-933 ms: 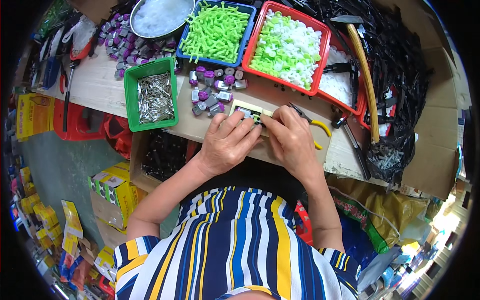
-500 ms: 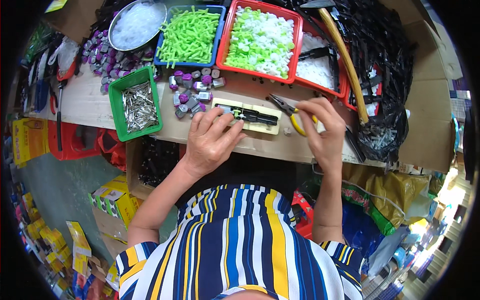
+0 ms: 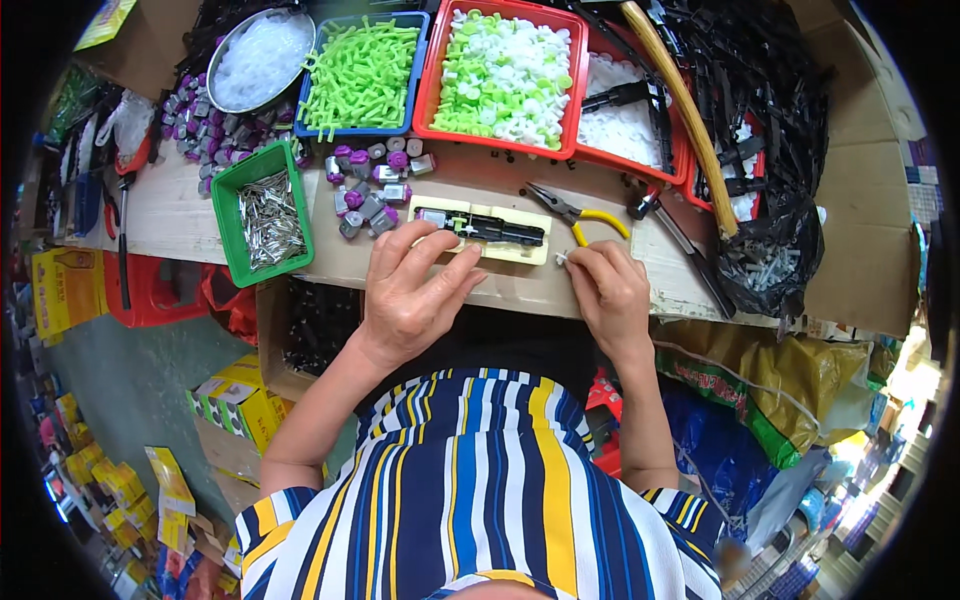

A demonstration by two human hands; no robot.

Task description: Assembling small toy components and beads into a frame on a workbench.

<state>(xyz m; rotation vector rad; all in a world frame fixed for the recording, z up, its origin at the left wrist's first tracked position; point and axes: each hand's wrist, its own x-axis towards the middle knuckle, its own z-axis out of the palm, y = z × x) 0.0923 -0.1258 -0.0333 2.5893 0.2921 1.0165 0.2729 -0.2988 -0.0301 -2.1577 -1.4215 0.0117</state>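
A cream holder lies on the bench in front of me with a long black plastic assembly in it. A grey motor and a small light green part sit at the assembly's left end. My left hand is at the holder's near edge, fingers bent and apart, nothing seen in its grasp. To the right, my right hand pinches a small white plastic piece just above the bench. Beyond it lie pliers with yellow handles, their jaws pointing away to the left.
A green bin of metal pins stands left, beside loose grey and purple motors. Behind are a blue tray of green sticks and a red tray of white and green pieces. A hammer lies right, near a black bag.
My right hand has come down from above the pliers to the bench and pinches the small white piece. My left hand has drawn slightly back toward me from the assembly.
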